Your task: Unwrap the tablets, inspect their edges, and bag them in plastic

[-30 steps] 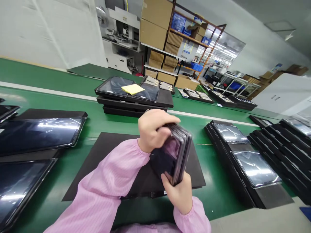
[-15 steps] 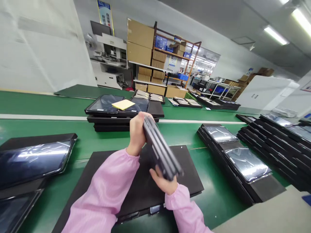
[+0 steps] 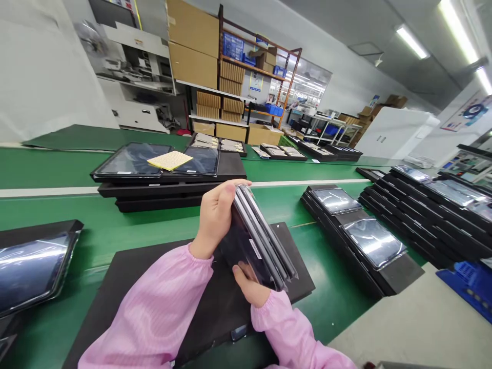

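Fingers of the left hand (image 3: pixel 215 218) curl firmly over the upper end of a stack of thin dark rectangular panels (image 3: pixel 255 241) with grey edges, the thumb pressed near the top edge; the right hand (image 3: pixel 253 289) grasps the lower end, its thumb on the dark front face beside a small white label. The stack is tilted at the centre of the frame, with clear plastic wrap showing at its lower corners. Pink ribbed fabric sleeves (image 3: pixel 154 302) with gathered cuffs cover both arms. Beneath the hands lies a broad flat black board (image 3: pixel 146 287), a small glossy dark piece (image 3: pixel 239 333) at its near edge. At the lower right is a plain beige surface (image 3: pixel 395 318), with a blue plastic basket (image 3: pixel 467 289) at the right edge. On the shiny green tabletop (image 3: pixel 334 287), a large glossy dark panel (image 3: pixel 34 264) sits at the left edge; right of centre, black trays (image 3: pixel 330 236) bear two reflective panels (image 3: pixel 372 240), and a taller pile of black trays (image 3: pixel 407 220) stands beyond them. Left of centre, a low pile of black trays (image 3: pixel 161 192) carries dark panels and a yellow speckled sheet (image 3: pixel 169 160). Farther back are brown cardboard boxes (image 3: pixel 194 64), an orange-brown metal rack (image 3: pixel 261 64) and a white cabinet (image 3: pixel 400 133).
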Motion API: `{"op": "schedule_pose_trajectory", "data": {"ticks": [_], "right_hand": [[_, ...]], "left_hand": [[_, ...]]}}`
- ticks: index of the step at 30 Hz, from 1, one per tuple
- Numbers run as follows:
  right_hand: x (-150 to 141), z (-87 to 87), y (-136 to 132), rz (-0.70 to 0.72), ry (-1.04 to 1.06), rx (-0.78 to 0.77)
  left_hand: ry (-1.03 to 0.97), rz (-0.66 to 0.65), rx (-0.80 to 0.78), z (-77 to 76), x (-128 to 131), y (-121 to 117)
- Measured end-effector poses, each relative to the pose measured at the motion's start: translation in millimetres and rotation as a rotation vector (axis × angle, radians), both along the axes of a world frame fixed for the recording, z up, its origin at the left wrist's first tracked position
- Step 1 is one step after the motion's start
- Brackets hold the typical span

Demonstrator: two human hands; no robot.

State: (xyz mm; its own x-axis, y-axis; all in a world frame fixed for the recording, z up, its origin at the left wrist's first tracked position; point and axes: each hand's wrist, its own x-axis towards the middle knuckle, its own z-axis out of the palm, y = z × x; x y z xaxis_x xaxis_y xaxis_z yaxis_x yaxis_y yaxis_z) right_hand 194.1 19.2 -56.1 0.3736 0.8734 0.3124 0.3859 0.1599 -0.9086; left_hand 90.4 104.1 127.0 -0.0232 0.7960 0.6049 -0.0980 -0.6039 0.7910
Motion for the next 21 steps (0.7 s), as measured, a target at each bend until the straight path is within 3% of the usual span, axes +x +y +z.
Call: {"op": "schedule_pose_trajectory", "data": {"ticks": [12,21], "right_hand": [[-17,17.3,-24,0.013,0.172,-0.263],[-21,32.8,-29,0.009,0.156,-0.393]], "left_hand": [[0.035,-0.029,0.044,-1.3,3,-12],[0.004,-0.015,0.053,-2.5,7,-11]]}}
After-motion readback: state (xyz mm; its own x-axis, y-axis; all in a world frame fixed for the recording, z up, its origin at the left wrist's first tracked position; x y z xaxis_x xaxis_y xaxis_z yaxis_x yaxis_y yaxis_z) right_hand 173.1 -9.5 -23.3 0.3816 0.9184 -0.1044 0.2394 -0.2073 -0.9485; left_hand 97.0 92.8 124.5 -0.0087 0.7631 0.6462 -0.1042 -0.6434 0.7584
